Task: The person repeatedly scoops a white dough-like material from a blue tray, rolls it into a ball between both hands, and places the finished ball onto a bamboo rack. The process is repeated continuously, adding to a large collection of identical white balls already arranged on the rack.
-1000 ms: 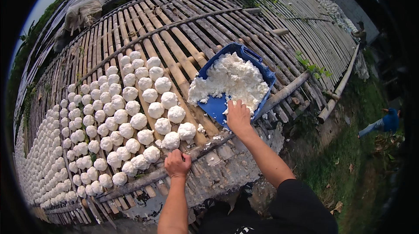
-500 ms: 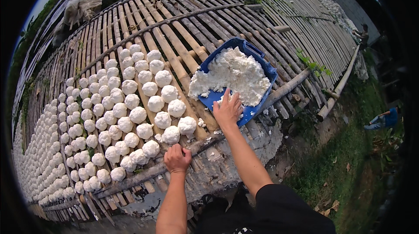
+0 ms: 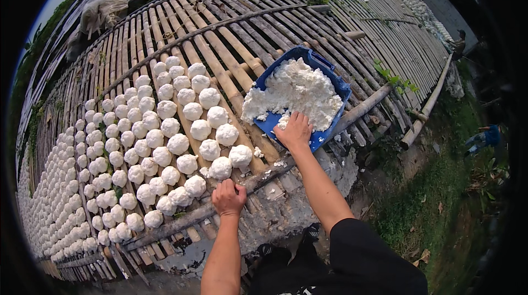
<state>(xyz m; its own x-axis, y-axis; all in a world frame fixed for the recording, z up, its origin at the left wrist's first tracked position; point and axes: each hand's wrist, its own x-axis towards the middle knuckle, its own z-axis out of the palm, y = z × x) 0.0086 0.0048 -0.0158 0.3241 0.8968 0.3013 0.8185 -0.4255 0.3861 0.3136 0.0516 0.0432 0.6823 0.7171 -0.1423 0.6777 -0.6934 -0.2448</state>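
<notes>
1 right hand (image 3: pixel 296 131), partly spread, touching white mash (image 3: pixel 302 90), left hand (image 3: pixel 229 198) curled at bamboo pole (image 3: pixel 268 175)

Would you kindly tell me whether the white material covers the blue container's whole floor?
No, the white material leaves bare blue showing at the near side of the blue container.

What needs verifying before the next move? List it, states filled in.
1. White crumbly mass left in the blue tray: ok, a large heap.
2. Tray supported: ok, resting on the bamboo rack.
3. Right hand within the tray: ok.
4. Right palm empty: cannot tell, it faces down.
5. Left hand clear of the nearest white ball: cannot tell, very close.
6. Rack free of loose crumbs: not ok.
</notes>
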